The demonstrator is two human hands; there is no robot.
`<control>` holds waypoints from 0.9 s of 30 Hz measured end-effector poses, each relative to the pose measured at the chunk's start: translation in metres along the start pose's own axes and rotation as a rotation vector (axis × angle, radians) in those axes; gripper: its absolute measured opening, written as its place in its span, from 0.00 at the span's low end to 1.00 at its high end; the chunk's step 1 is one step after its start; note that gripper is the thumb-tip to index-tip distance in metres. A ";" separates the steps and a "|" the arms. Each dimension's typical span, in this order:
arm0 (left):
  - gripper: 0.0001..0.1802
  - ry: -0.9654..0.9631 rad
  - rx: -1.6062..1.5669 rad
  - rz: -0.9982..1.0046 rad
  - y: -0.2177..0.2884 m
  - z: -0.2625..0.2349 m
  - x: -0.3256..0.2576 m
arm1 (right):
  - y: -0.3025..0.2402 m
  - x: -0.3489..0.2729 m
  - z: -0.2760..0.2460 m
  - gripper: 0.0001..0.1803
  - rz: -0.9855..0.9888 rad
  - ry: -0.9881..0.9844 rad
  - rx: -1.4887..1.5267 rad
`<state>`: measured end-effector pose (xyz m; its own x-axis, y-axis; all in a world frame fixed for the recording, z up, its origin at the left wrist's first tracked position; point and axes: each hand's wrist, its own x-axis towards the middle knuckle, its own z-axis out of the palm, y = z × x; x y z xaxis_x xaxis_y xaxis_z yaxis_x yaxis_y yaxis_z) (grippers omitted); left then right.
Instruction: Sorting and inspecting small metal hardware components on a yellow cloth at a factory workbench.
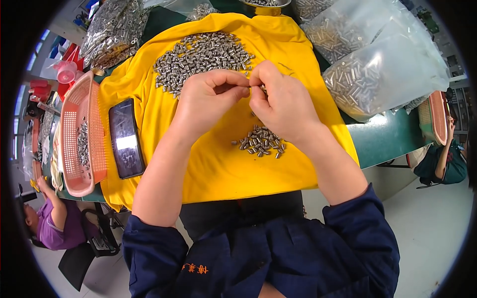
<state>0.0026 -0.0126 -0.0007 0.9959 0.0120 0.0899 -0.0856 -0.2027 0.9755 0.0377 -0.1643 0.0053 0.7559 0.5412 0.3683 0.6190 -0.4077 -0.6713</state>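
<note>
My left hand [208,99] and my right hand [285,102] meet at the fingertips above a yellow cloth [213,171]. Both are closed in a pinch. What lies between the fingertips is too small and too covered to name; a bit of metal shows by the right fingers. Just beyond my left hand spreads a large heap of small silvery metal cylinders [206,54]. A smaller pile of like cylinders [261,141] lies nearer to me, below my right hand.
Left of the cloth's middle lies a dark phone [125,139], beside a pink plastic basket [99,154] holding some metal parts. Clear bags of metal parts [355,82] stand at the right, another bag [114,32] at the back left. A metal bowl [266,7] sits behind. Other people sit at both sides.
</note>
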 end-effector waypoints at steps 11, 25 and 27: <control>0.08 0.053 0.109 0.036 -0.008 -0.006 0.003 | 0.005 0.005 -0.006 0.03 0.094 0.087 0.303; 0.08 -0.082 -0.719 -0.207 -0.008 -0.008 0.000 | 0.000 0.005 -0.010 0.02 0.230 -0.076 0.575; 0.08 -0.127 -0.739 -0.211 -0.010 -0.008 0.000 | -0.001 0.005 -0.011 0.02 0.218 -0.075 0.583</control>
<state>0.0034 -0.0026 -0.0087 0.9852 -0.1440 -0.0931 0.1534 0.4973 0.8539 0.0427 -0.1692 0.0147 0.8217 0.5496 0.1510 0.2176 -0.0577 -0.9743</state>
